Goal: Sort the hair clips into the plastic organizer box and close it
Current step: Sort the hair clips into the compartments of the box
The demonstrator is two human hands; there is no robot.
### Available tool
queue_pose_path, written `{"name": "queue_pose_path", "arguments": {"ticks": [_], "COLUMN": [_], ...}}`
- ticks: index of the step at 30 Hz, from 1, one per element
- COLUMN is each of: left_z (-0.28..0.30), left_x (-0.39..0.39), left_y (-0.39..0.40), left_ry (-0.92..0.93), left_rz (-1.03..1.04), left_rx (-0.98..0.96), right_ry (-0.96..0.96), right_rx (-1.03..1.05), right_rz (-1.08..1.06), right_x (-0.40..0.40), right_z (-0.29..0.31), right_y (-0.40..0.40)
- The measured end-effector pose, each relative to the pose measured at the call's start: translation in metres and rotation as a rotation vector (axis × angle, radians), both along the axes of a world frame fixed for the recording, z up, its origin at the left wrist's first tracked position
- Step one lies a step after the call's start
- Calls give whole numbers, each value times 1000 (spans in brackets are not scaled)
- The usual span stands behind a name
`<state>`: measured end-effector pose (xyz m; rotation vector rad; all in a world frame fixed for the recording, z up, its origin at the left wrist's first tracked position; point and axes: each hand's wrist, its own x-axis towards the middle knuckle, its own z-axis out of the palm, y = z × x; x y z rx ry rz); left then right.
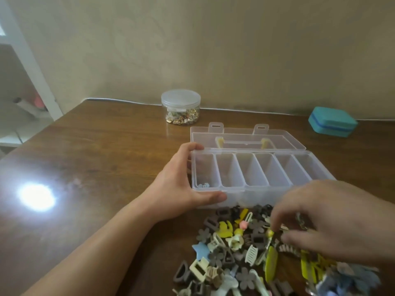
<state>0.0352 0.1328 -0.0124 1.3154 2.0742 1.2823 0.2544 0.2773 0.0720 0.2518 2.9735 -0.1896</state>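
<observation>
sorting has barely begun: the left hand [181,180] grips the open organizer box [252,174] on the tabletop [96,150], one small clip [203,185] in its leftmost compartment, while the right hand [333,223] reaches into the hair clips [235,253], grip unclear through blur, so next comes lifting one across to a compartment.

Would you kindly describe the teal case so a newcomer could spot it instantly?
Start at the open clear organizer box mid-table and look past its right end toward the wall. There lies the teal case, shut: the only opaque, coloured container, unlike the clear jar.
</observation>
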Motion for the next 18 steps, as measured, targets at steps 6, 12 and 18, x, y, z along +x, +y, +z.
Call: {"name": "queue_pose_path", "arguments": {"ticks": [6, 12, 18], "left_z": [2, 1, 0], "left_x": [3, 4, 4], "left_y": [0, 0, -1], "left_ry": [1, -10, -23], "left_rz": [0, -6, -17], "left_rx": [-21, -22, -14], "right_ry": [-221, -230, -127], "right_rx": [82, 29, -272], "right_rz": [-56, -47, 78], "right_x": [-14, -17, -7], "right_z": [-8, -15, -3], "right_y": [-14, -12, 10]}}
